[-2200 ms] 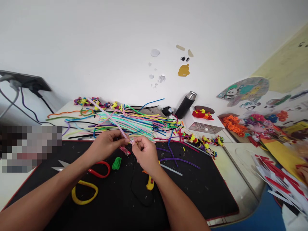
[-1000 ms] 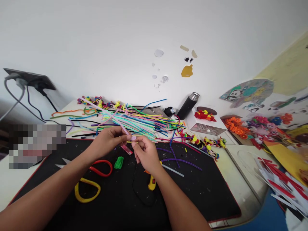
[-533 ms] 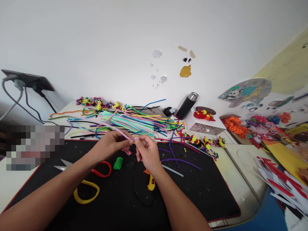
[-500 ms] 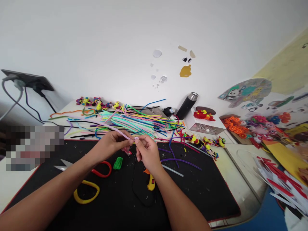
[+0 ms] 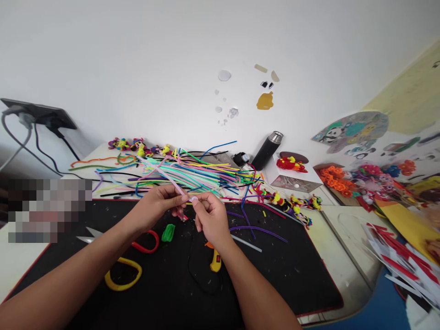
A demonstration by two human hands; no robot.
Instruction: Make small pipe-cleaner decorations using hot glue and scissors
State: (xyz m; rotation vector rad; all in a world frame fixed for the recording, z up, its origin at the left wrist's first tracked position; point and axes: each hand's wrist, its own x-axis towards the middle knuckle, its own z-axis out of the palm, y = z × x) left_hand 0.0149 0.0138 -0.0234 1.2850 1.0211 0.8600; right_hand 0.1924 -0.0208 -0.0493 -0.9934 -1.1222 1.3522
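Observation:
A pale pink pipe cleaner (image 5: 171, 178) runs from between my hands up and leftward over the pile. Thumb and fingers of my left hand (image 5: 164, 200) pinch it near its lower end. My right hand (image 5: 210, 215) grips that end, which looks curled into a small coil at the thumb tip. Both hands nearly touch above the black mat (image 5: 154, 293). Below them lie a green fuzzy bundle (image 5: 168, 233) and a yellow glue gun (image 5: 216, 261), partly hidden by my right wrist. Large scissors (image 5: 123, 275) with red and yellow handles lie under my left forearm.
Behind the hands is a pile of colourful pipe cleaners (image 5: 195, 172). A black thermos (image 5: 267, 151) stands by a white box (image 5: 297, 176) near the wall. Purple pipe cleaners (image 5: 261, 229) and a glue stick (image 5: 247, 244) lie right of my right hand. Small fuzzy figures (image 5: 295, 208) lie farther right.
The pink pipe cleaner's free length has swung from lying nearly flat to the left to a steeper angle, pointing more away from me. Both hands stay in almost the same place.

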